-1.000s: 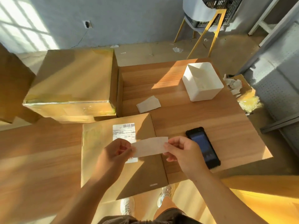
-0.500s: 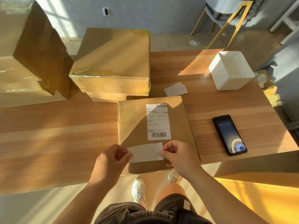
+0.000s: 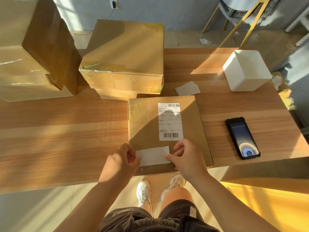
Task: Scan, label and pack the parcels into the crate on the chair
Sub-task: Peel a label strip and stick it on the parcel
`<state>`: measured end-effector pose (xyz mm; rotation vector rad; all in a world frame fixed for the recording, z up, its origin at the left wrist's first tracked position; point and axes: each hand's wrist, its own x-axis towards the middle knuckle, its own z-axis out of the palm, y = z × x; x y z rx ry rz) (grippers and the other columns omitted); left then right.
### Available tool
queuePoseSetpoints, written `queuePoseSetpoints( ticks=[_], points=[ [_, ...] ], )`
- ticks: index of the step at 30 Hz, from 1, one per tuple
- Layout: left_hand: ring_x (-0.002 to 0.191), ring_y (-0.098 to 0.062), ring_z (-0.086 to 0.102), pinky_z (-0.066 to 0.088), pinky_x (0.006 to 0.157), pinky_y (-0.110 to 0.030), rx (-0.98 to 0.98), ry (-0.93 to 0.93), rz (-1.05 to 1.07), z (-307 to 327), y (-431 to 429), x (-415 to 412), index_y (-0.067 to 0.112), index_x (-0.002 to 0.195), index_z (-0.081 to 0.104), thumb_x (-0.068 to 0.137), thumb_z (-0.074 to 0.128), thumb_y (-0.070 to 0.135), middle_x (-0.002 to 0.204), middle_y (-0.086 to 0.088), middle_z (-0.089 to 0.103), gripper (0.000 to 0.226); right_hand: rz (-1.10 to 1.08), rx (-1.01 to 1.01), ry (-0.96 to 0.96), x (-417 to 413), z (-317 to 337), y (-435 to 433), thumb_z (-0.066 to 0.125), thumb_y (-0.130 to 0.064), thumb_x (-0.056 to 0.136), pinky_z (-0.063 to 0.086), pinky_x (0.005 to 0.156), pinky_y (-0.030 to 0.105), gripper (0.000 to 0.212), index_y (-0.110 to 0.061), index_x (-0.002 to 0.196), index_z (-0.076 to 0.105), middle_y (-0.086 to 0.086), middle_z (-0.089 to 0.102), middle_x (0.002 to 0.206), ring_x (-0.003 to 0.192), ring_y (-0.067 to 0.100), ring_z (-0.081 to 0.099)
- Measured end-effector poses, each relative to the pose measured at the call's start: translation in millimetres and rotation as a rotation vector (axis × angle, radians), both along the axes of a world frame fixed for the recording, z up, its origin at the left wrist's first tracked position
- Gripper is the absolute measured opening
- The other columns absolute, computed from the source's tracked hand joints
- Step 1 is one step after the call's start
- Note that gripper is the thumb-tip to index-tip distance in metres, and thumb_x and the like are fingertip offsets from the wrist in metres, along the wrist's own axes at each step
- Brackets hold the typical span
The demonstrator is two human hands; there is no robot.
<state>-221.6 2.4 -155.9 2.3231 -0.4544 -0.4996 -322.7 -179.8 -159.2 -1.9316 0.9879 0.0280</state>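
- Over the near end of the flat parcel, both hands are bringing a blank white label down. A second ago it was being held up in the air, and now it is sitting low against the cardboard, just below the printed shipping label.
- The left hand is pinching the label's left end with its fingers curled in.
- The right hand is pinching the right end between thumb and forefinger, with the other fingers loosely bent above the box.
- Whether the label is already sticking is hard to tell, since both ends are being held rather than pressed.
- The parcel is lying flat at the near edge of the table. The scanner phone is resting screen-up near its right side, so the scan is probably done and labelling is the step in hand.
- Pressing and smoothing the label is likely coming next, and a skewed or creased placement is the risk.
- Packing is waiting: the crate is sitting on the chair beyond the table's far right corner, well apart from this parcel.
- Other taped parcels are standing stacked at the far left.
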Motion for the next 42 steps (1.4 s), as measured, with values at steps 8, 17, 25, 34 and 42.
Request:
queuePoseSetpoints(
  ticks=[8,17,25,34,42],
  points=[
    [0.070,-0.009,0.053,0.038,0.061,-0.012,-0.010,-0.163,-0.209,-2.2,8.8,3.1,0.023,0.105,0.071,0.081,0.071,0.021,0.087,0.005,0.051,0.024,0.369,-0.253,-0.106,-10.2,-6.0,-2.2,0.070,-0.036,0.085,0.044,0.068,0.011,0.036,-0.034,0.121,0.064,-0.021,0.037,0.090,0.086,0.000,0.043],
    [0.068,-0.001,0.056,0.038,0.059,-0.005,-0.064,-0.127,-0.175,-9.0,15.3,6.2,0.020,0.097,0.075,0.079,0.073,0.020,0.080,0.009,0.055,0.019,0.399,-0.413,-0.070,-19.4,-0.8,-12.4,0.069,-0.039,0.085,0.035,0.056,0.012,0.036,-0.037,0.121,0.065,-0.019,0.037,0.081,0.075,0.001,0.042],
    [0.071,0.002,0.059,0.044,0.054,-0.012,-0.128,0.012,0.067,-12.1,7.2,28.5,0.037,0.084,0.059,0.077,0.072,0.037,0.087,0.012,0.063,0.015,0.022,-0.487,-0.032,-13.4,12.6,-54.9,0.066,-0.037,0.086,0.040,0.071,0.021,0.031,-0.023,0.113,0.064,-0.010,0.051,0.101,0.093,0.012,0.055],
    [0.094,-0.013,0.060,0.047,0.067,-0.022,-0.002,0.286,0.059,-20.2,-17.7,44.7,0.022,0.134,0.048,0.089,0.053,0.048,0.118,0.004,0.062,0.052,-0.031,-0.034,0.230,-0.7,7.8,-81.2,0.052,-0.051,0.092,0.041,0.061,0.021,0.043,-0.027,0.127,0.049,-0.010,0.061,0.112,0.085,0.003,0.054],
    [0.081,-0.007,0.064,0.045,0.059,-0.019,-0.092,0.293,0.176,-15.4,2.7,4.0,0.025,0.115,0.063,0.088,0.060,0.036,0.094,0.009,0.070,0.029,0.087,-0.050,0.193,-24.1,10.7,-79.8,0.054,-0.056,0.088,0.043,0.055,0.018,0.027,-0.037,0.107,0.056,-0.022,0.061,0.091,0.080,0.001,0.058]
  ],
)
